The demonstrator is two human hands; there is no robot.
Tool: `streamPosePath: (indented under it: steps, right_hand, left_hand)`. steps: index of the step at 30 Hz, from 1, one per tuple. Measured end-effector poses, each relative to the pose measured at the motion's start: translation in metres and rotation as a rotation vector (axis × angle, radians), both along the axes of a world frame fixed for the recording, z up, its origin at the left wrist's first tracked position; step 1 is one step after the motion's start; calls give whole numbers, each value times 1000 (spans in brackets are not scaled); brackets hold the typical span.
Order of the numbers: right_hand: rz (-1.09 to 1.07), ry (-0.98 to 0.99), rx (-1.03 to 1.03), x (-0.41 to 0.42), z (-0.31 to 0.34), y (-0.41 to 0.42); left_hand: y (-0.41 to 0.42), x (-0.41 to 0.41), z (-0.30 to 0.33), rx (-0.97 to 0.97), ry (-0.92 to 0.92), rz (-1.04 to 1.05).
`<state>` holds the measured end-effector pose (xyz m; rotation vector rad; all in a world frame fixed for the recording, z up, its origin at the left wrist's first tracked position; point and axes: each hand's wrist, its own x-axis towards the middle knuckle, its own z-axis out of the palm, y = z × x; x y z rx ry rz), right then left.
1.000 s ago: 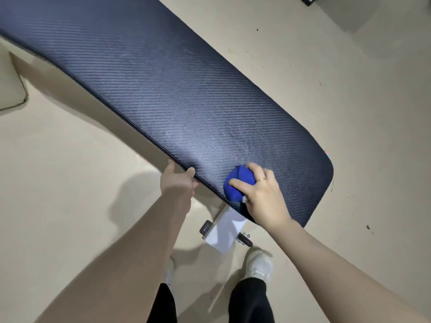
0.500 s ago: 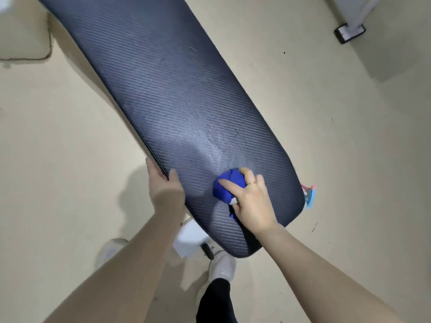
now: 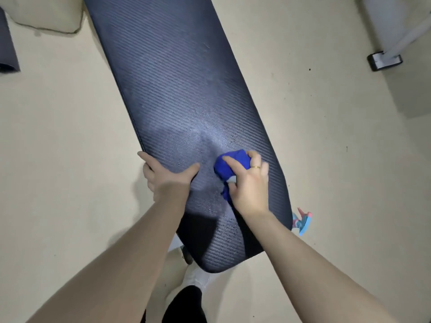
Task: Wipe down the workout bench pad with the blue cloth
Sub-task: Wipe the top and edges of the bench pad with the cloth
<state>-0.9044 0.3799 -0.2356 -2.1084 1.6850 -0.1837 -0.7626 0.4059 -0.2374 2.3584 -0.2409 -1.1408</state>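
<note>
Closest in, a white shoe (image 3: 198, 279) stands on the floor (image 3: 70, 183) under the near end of the pad (image 3: 177, 94). The left hand (image 3: 168, 177) grips the pad's left edge, thumb on top and fingers curled over the side, to hold it steady. Just beside it, the right hand (image 3: 247, 185) holds the bunched-up cloth (image 3: 229, 166) and presses it onto the pad. The wiping step is going on now, near the close end. A pale, wet-looking patch lies just past the cloth, so the next move should be a firm push away, up the long pad. A spray bottle (image 3: 302, 221) peeks out at the pad's right edge.
</note>
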Motion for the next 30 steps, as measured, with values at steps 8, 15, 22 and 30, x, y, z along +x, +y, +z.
streamPosePath:
  steps: [8, 15, 22, 30]
  right_hand:
    - [-25, 18, -54, 4, -11, -43]
    - [42, -8, -24, -35, -7, -60]
    - [-233, -4, -53, 2, -10, -70]
    - [435, 13, -114, 30, 0, 10]
  left_hand:
    - [7, 2, -12, -137, 30, 82]
    - [-2, 1, -2, -56, 12, 78]
    - [6, 5, -1, -119, -4, 1]
    - [14, 29, 18, -168, 194, 65]
